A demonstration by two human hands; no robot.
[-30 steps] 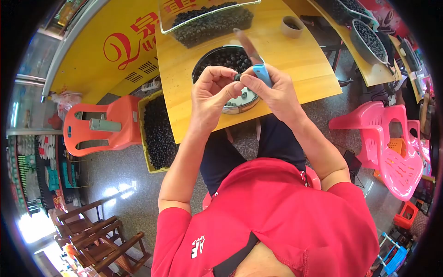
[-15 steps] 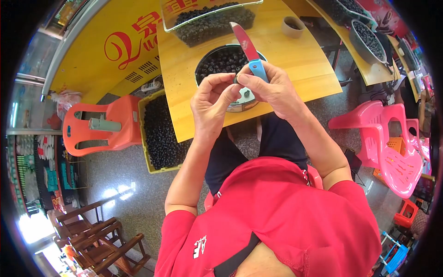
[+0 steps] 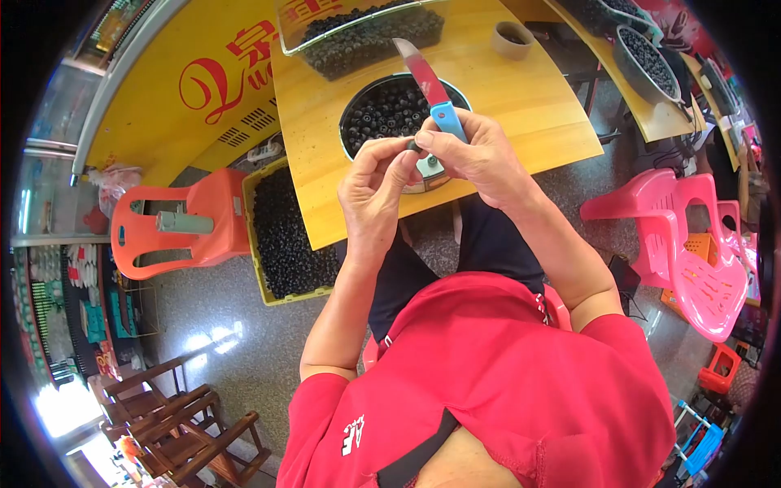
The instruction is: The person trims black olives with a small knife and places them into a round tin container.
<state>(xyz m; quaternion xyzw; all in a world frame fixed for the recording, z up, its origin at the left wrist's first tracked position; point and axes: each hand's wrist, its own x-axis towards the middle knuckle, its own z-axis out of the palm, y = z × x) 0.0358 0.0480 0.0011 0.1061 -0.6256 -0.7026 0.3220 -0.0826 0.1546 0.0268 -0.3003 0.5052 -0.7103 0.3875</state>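
Observation:
In front of my chest, above the near rim of a round bowl, both hands meet at the fingertips. The thumb and fingers of my left hand pinch a small dark roundish piece, too small to name surely. My right hand is closed around the blue handle of a knife; its red blade with a bare silver tip points up and away. The right thumb presses close to the small piece. Many small dark round pieces fill much of the bowl. Part of the bowl is hidden behind my hands.
A wooden table bears a clear tub of dark pieces and a small cup. At left a yellow crate stands on the floor beside an orange chair. A pink chair is at right; a grey basin stands beyond.
The knife has tilted slightly to the left and both hands shifted a little. The fingers stay pinched together on the small piece; the view has moved slightly.

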